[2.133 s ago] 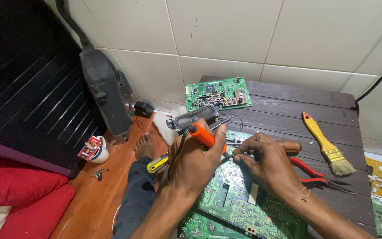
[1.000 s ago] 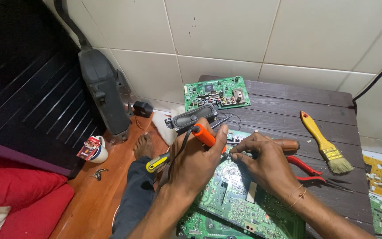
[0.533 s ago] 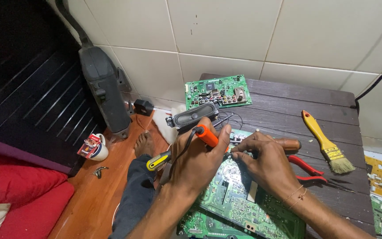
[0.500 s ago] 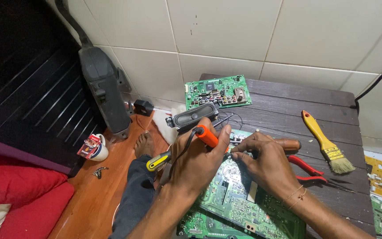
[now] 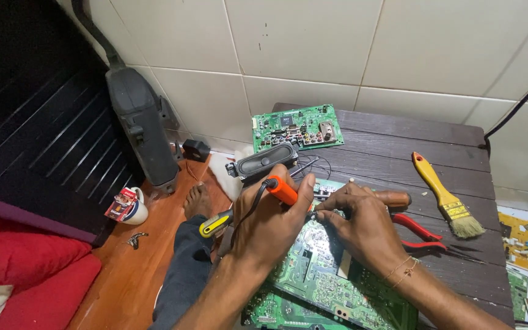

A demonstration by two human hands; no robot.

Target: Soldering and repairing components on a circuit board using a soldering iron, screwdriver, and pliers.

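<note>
My left hand (image 5: 273,223) grips an orange-handled soldering iron (image 5: 282,190), its tip pointing down at a large green circuit board (image 5: 331,275) on the dark wooden table (image 5: 398,153). My right hand (image 5: 362,226) rests on the same board, fingertips pinched close to the iron's tip; whether they hold a thin wire is too small to tell. A black cord runs from the iron's handle towards me.
A smaller green circuit board (image 5: 294,127) and a black speaker (image 5: 267,160) lie at the back. A yellow-handled brush (image 5: 444,195), red-handled pliers (image 5: 420,232) and a wooden-handled tool (image 5: 392,197) sit right. A yellow screwdriver (image 5: 215,224), a foot (image 5: 198,201) and a cup (image 5: 131,206) are left.
Both hands stay over the large board with only slight shifts; the soldering iron remains in my left hand at about the same spot.
</note>
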